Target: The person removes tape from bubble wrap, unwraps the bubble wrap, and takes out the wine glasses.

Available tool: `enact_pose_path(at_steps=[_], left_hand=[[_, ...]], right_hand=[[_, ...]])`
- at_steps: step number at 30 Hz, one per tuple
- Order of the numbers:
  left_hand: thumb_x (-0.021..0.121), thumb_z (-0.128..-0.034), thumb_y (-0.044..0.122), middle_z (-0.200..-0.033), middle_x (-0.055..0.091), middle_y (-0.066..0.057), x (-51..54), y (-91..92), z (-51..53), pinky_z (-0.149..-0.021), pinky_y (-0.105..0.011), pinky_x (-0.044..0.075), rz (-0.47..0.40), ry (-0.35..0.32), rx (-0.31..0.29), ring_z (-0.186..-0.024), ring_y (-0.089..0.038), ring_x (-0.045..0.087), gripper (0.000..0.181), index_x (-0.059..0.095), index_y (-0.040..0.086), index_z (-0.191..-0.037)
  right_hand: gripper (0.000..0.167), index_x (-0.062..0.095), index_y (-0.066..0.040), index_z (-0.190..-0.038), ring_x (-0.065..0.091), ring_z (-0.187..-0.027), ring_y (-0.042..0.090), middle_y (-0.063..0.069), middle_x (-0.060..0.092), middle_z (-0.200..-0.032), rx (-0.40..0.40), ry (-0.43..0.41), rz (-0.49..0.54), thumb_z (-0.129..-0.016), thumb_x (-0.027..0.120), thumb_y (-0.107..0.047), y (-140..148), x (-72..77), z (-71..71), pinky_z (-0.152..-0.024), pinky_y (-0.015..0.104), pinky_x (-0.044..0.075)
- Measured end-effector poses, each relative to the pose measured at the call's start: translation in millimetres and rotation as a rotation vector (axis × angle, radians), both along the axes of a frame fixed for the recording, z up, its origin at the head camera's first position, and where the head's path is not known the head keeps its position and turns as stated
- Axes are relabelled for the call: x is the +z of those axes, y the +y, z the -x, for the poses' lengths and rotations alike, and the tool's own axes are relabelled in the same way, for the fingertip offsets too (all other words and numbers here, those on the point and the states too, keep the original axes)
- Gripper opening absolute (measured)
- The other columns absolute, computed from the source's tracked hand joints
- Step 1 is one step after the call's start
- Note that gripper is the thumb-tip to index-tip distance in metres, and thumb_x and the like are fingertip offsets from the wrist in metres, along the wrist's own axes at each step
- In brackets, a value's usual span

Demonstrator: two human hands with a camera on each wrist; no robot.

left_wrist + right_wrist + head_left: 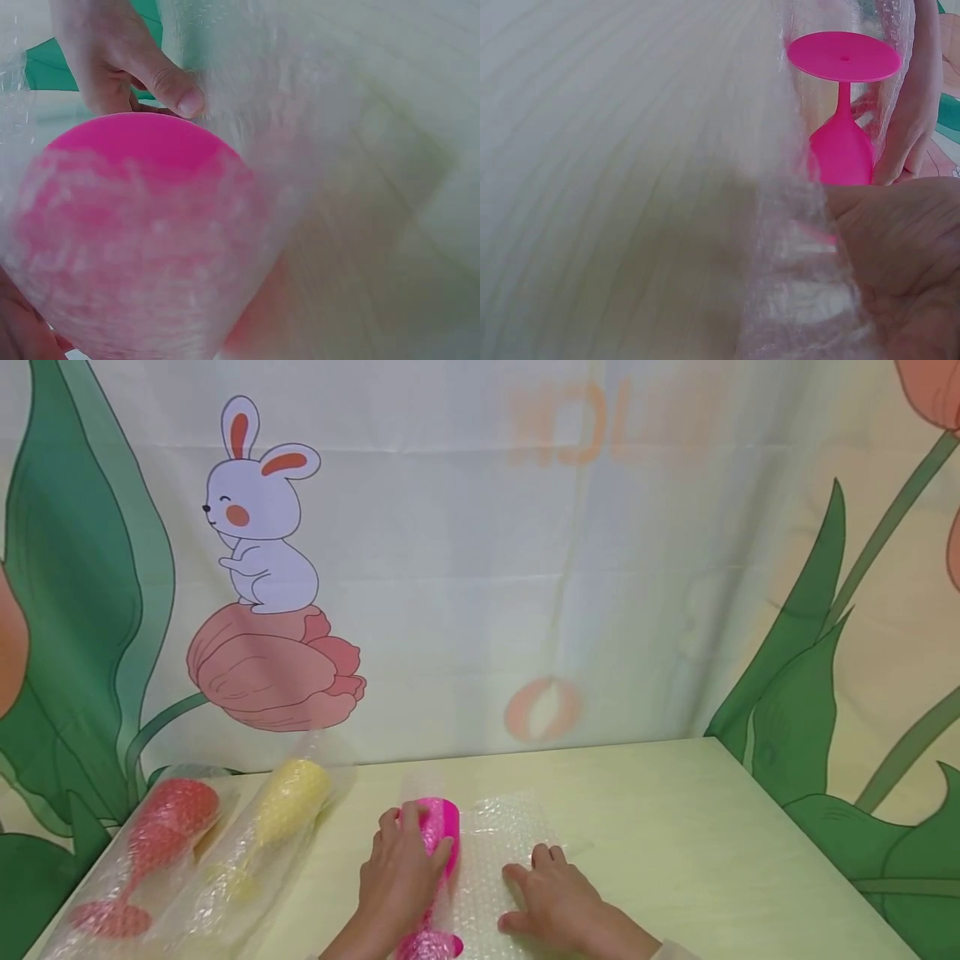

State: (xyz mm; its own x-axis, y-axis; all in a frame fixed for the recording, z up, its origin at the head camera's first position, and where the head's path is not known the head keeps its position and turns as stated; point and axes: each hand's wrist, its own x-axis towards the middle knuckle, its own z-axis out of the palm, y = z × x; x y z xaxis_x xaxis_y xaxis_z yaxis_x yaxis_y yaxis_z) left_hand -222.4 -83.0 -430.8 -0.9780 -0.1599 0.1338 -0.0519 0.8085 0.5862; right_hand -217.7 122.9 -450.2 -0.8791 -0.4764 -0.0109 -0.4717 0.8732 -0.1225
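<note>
A bright pink goblet (452, 825) lies on its side on the table, bubble wrap covering part of it. Over its bowl curls my left hand (401, 872), fingers on top and thumb along the right side. In the left wrist view the goblet's rim (142, 139) shows above the cloudy wrap; in the right wrist view its flat foot (844, 56) and stem are visible. To the right, a sheet of bubble wrap (487, 885) spreads flat. My right hand (558, 893) rests at that sheet's right side, fingers spread and thumb apart from them.
On the left of the table (712, 843) lie a red goblet (172, 814) and a yellow goblet (292, 797), both inside bubble wrap. Behind the table hangs a printed cloth (450, 568) with a rabbit and tulips.
</note>
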Motion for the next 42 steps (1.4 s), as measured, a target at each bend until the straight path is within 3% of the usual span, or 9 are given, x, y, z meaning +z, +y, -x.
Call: enact_pose_path(at_steps=[12,20,25,29,37,42], left_hand=[[0.071,-0.0969,0.034,-0.141,0.046,-0.025,-5.4,0.7,-4.8,-0.088,-0.065,0.049,-0.088,0.020,-0.020,-0.115,-0.043,0.061,0.054,0.048,0.008,-0.138],[0.071,-0.0972,0.035,-0.141,0.047,-0.024,-6.7,5.8,-5.4,-0.086,-0.064,0.050,-0.087,0.003,-0.025,-0.111,-0.041,0.063,0.053,0.048,0.008,-0.136],[0.071,-0.0970,0.035,-0.142,0.046,-0.025,-6.9,10.8,-5.0,-0.090,-0.066,0.048,-0.097,-0.007,-0.018,-0.115,-0.043,0.062,0.055,0.047,0.009,-0.139],[0.072,-0.0968,0.035,-0.143,0.046,-0.024,-6.9,13.5,-4.4,-0.091,-0.066,0.048,-0.096,-0.015,-0.013,-0.116,-0.042,0.061,0.056,0.047,0.009,-0.140],[0.070,-0.0980,0.035,-0.143,0.045,-0.025,-9.2,13.0,-4.4,-0.088,-0.063,0.050,-0.110,0.002,-0.015,-0.117,-0.043,0.061,0.053,0.047,0.009,-0.138],[0.071,-0.0972,0.035,-0.142,0.047,-0.023,-10.8,9.1,-3.8,-0.084,-0.060,0.051,-0.155,0.002,0.001,-0.114,-0.041,0.062,0.054,0.048,0.009,-0.139]], right_hand=[[0.053,0.067,-0.014,-0.123,0.045,-0.095,0.027,0.009,0.049,-0.101,-0.009,-0.026,0.048,-0.084,0.083,-0.045,20.6,-1.8,1.7,-0.073,0.038,0.046],[0.050,0.068,-0.015,-0.120,0.043,-0.092,0.025,0.006,0.047,-0.097,-0.026,-0.045,0.068,-0.081,0.084,-0.042,31.4,0.2,2.0,-0.069,0.036,0.043],[0.051,0.070,-0.015,-0.119,0.044,-0.092,0.024,0.006,0.049,-0.096,-0.055,-0.094,0.050,-0.080,0.085,-0.043,31.5,4.5,6.8,-0.072,0.039,0.044],[0.049,0.072,-0.013,-0.117,0.045,-0.091,0.026,0.008,0.050,-0.095,-0.076,-0.132,0.095,-0.080,0.087,-0.041,33.4,8.8,10.6,-0.073,0.042,0.044],[0.028,0.075,-0.003,-0.097,0.054,-0.082,0.024,0.006,0.068,-0.084,-0.033,-0.153,0.222,-0.094,0.075,-0.031,26.1,14.3,21.7,-0.075,0.042,0.047],[0.028,0.069,-0.004,-0.077,0.046,-0.060,0.013,-0.001,0.054,-0.064,-0.100,-0.267,0.305,-0.097,0.070,-0.024,18.8,17.3,30.7,-0.057,0.029,0.041]])
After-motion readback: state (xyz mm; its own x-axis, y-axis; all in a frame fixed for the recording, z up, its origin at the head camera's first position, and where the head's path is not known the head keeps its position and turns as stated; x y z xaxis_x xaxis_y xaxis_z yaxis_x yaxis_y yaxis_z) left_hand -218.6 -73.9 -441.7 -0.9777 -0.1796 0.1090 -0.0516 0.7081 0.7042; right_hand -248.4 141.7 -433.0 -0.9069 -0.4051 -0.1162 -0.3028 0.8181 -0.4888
